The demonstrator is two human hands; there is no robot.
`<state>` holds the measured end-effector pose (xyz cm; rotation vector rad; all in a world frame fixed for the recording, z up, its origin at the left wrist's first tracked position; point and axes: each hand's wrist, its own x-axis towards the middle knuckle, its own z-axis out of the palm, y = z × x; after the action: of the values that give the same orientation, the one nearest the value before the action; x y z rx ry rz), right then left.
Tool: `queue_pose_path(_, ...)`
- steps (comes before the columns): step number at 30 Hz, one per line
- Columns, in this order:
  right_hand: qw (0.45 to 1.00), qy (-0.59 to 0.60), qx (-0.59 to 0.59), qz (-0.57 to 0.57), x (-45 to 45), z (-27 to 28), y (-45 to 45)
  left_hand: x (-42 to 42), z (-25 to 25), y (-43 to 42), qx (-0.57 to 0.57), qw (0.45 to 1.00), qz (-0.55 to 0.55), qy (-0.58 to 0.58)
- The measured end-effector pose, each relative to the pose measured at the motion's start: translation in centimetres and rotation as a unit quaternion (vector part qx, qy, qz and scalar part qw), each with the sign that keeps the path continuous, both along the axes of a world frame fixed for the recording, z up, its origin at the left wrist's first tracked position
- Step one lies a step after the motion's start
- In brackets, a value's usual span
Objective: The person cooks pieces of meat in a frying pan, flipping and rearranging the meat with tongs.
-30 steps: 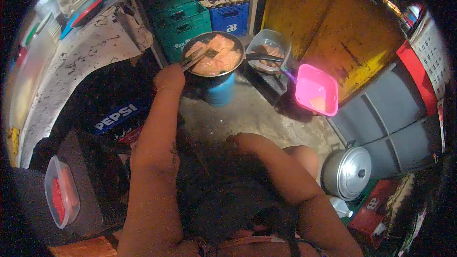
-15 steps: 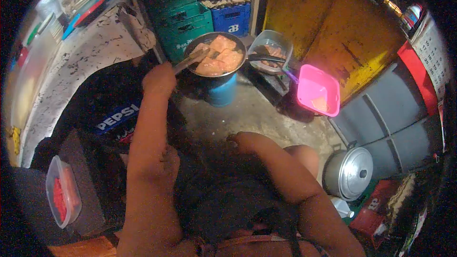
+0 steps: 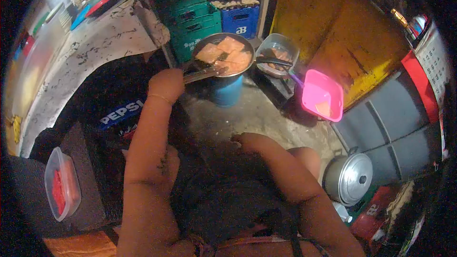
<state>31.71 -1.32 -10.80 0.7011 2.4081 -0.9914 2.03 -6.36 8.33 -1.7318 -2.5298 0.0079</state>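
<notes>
My left hand [image 3: 166,85] is closed on a pair of tongs [image 3: 202,74], whose tips reach over the near left part of a round dark pan [image 3: 253,62]. Flat pinkish-orange pieces [image 3: 236,60] lie in the pan, which is above a blue cylinder [image 3: 227,93]. My right hand [image 3: 247,142] rests low near my knee, fingers bent; whether anything is in it is hidden. Right of the pan, its black handle extends over a clear container [image 3: 278,53] with brownish pieces inside. A pink basin [image 3: 312,90] beyond it holds a pale orange piece.
A green crate [image 3: 202,28] and a blue crate [image 3: 240,21] stand behind the pan. At the right is a lidded metal pot [image 3: 350,178]. A clear tub [image 3: 71,190] with red contents sits at the lower left, and a yellow panel [image 3: 342,33] rises at the back right.
The view has shifted slightly, so the surroundings appear farther right. My left hand with the tongs first drew back, and the tong tips are now lower at the pan's near side.
</notes>
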Motion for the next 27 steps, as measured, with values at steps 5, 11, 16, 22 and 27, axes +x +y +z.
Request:
queue_pose_path(5, 1.000, -0.006, -0.005, -0.008, -0.2, 1.9, -0.5, -0.1, 0.0, 0.0, 0.031, 0.999, 0.001, 0.009)
queue_pose_path(11, 1.000, 0.000, 0.007, -0.003, -0.4, 0.4, -0.4, -0.3, 0.5, 0.0, 0.080, 0.995, 0.041, 0.047)
queue_pose_path(16, 1.000, 0.018, 0.016, 0.002, -0.1, 0.3, -0.4, -0.2, 0.8, -0.3, 0.068, 0.994, 0.046, 0.071)
queue_pose_path(22, 0.999, 0.011, 0.032, 0.011, -0.3, 0.2, -0.4, -0.6, 0.2, -0.1, 0.076, 0.993, 0.070, 0.052)
queue_pose_path(27, 0.999, 0.019, 0.023, 0.020, -0.4, -1.9, 0.1, -1.0, 0.3, -0.3, 0.080, 0.994, 0.072, -0.004)
